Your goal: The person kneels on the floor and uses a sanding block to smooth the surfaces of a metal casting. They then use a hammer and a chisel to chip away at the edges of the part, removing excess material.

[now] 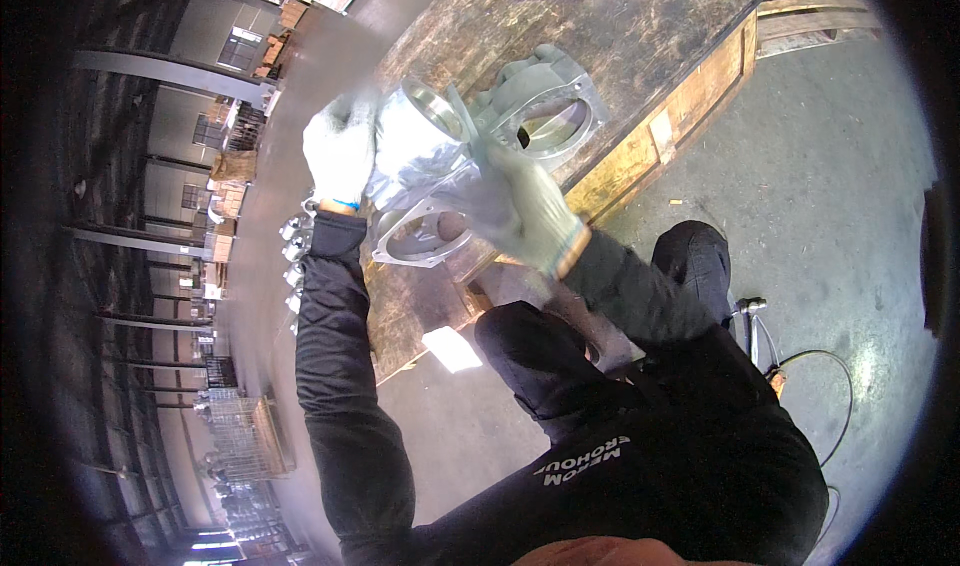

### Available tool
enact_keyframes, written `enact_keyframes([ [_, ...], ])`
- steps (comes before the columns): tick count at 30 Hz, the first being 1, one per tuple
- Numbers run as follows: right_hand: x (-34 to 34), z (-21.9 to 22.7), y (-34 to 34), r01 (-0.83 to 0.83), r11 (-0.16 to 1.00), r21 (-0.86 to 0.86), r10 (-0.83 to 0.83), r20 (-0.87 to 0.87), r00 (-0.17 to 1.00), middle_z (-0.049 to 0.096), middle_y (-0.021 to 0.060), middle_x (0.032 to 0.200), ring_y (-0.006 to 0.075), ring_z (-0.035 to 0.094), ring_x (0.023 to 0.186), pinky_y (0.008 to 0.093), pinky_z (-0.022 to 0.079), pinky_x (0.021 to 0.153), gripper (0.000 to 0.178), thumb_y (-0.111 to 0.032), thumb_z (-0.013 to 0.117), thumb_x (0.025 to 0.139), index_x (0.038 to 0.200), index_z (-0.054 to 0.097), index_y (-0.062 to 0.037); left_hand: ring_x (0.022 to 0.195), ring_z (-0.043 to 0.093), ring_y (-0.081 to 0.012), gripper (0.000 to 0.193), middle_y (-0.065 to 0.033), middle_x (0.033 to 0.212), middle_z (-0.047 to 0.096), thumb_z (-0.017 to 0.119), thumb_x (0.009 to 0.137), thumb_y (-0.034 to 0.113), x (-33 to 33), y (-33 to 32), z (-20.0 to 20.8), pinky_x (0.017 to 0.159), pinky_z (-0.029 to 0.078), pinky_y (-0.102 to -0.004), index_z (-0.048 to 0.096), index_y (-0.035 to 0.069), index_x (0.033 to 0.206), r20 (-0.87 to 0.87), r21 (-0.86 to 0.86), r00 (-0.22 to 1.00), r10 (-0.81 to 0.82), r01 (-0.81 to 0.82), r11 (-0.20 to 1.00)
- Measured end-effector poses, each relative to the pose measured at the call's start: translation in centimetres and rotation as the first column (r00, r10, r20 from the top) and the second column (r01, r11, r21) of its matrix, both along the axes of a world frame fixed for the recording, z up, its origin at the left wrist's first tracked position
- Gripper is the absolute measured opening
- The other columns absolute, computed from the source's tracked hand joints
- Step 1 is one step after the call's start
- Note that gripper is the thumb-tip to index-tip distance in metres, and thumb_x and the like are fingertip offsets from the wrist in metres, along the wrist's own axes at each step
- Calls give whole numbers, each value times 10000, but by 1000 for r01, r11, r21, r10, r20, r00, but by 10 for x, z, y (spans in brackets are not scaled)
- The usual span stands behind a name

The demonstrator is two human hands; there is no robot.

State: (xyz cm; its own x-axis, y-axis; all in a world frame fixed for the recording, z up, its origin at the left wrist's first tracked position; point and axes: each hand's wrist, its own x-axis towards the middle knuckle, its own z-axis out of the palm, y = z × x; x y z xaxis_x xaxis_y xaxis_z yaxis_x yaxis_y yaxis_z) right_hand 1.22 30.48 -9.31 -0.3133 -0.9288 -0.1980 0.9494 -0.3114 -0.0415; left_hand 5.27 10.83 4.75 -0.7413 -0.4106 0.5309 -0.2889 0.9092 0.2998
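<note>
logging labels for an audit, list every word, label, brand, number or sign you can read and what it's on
Black long-sleeved cloth top: two lines of white lettering, not copied here.
Silver-grey metal castings: no readable text.
Far background: too small or blurred to read.

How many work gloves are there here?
2: one pale glove on the left hand, left of the shiny metal casting; the other, blurred, on the right hand, at the casting's right.
</note>
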Motion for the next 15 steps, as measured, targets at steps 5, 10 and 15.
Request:
enact_keyframes([
  [5, 23, -36, 11, -13, 832, -554, -46, -92, 995, 612, 46, 797, 121, 552, 593, 283, 486, 538, 344, -291, 497, 1002, 1324, 558, -188, 662, 681, -229, 294, -190, 751, 699, 661, 925, 274, 0, 1, -1, 640, 507, -357, 739, -5, 977, -80, -110, 994, -79, 70, 992],
  [10, 24, -23, 8, 233, 966, -112, -253, -597, 761, 578, 7, 759, 88, 524, 579, 234, 393, 429, 367, -299, 475, 1006, 1362, 508, -216, 685, 700, -260, 282, -198, 786, 704, 666, 921, 289, 0, 2, -1, 653, 515, -367, 748, 25, 978, -94, -5, 992, -80, 80, 997],
  [15, 32, -15, 18, -43, 998, -50, 37, -110, 993, 565, -4, 757, 100, 535, 597, 235, 436, 464, 324, -325, 474, 1005, 1280, 546, -169, 756, 706, -363, 298, -212, 814, 704, 687, 917, 312, 0, -2, -5, 681, 528, -399, 747, 24, 964, -88, -192, 993, -79, 61, 980],
])
